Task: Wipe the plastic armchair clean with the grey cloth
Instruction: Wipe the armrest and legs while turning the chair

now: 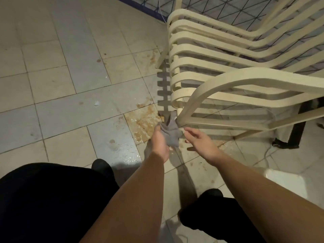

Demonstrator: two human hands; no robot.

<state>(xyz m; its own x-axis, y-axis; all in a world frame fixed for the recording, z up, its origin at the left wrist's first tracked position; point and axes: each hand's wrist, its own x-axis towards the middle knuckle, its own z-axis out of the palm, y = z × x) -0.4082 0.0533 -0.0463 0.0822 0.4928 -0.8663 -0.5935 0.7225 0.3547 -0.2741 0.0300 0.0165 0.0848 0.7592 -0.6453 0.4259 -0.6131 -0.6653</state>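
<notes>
Fig.: my left hand [158, 143] grips the crumpled grey cloth [171, 133] low at the front leg of the cream slatted plastic armchair [219, 81], right hand [201, 140] open w/ fingers spread beside it; I'd judge steadying the frame, then wiping downward, works best.

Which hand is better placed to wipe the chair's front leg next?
Left. The left hand already holds the grey cloth, bunched right against the armchair leg's lower end. The right hand is open and holds nothing.

Bare forearms, black trousers [52, 199], black shoes [100, 165]
</notes>
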